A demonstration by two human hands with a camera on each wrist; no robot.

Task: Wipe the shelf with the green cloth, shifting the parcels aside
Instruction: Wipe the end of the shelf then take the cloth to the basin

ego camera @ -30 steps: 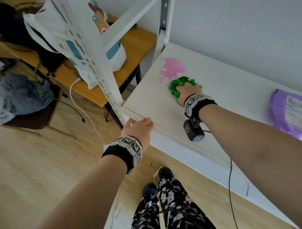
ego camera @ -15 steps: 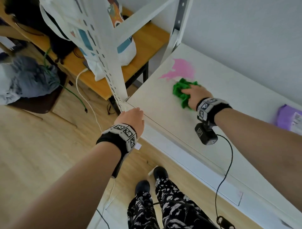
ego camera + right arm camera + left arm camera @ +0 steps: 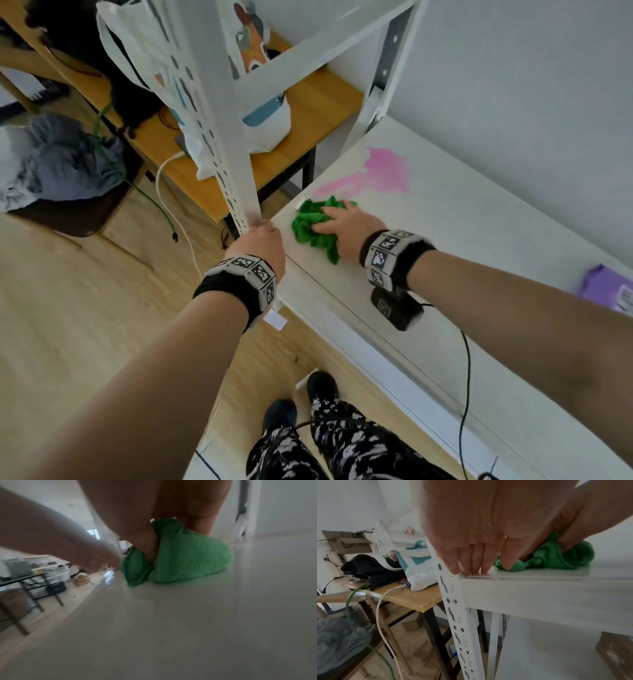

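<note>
The white shelf carries a smeared pink stain near its back left corner. My right hand presses the bunched green cloth onto the board just in front of the stain, with folds gathered between thumb and fingers. My left hand rests at the shelf's front left corner, its straight fingertips touching the edge beside the perforated upright post. A purple parcel lies at the far right, partly cut off.
The wall runs close behind the shelf. Left of the post stands a wooden table with a white tote bag. A black cable hangs from my right wrist over the front edge. A grey heap of cloth sits on a chair.
My right hand has dragged the cloth from the pink stain toward the front left, smearing the stain. My left hand slid left along the front edge to the corner post.
</note>
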